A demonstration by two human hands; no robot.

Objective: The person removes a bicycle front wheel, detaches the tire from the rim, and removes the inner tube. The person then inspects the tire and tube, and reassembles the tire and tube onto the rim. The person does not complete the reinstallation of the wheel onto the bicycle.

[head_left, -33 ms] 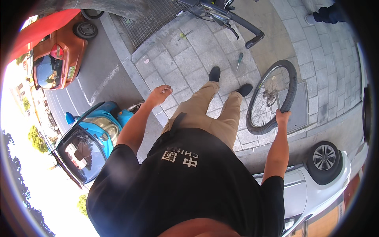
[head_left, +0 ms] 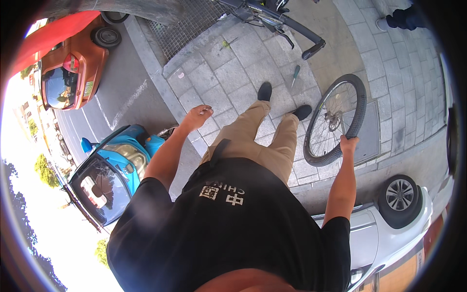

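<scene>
My right hand [head_left: 349, 144] grips the tyre of a bicycle wheel [head_left: 360, 109] at its near edge. The wheel stands tilted beside my right foot, with its spokes and hub in plain sight. Out to the left, my left hand [head_left: 197, 117] is held in the air with its fingers curled together. Whether something small sits in those fingers I cannot make out. A screwdriver [head_left: 296, 72] with a dark green handle lies on the paving ahead of my feet. Beyond it, part of a bicycle [head_left: 287, 22] shows its black handlebar and brake lever.
A blue three-wheeled vehicle [head_left: 127, 155] stands at the left, with an orange car [head_left: 92, 65] farther off. At the lower right is a white car [head_left: 389, 216]. A metal grate [head_left: 177, 36] lies near the kerb. Someone's leg [head_left: 401, 20] shows at the far right.
</scene>
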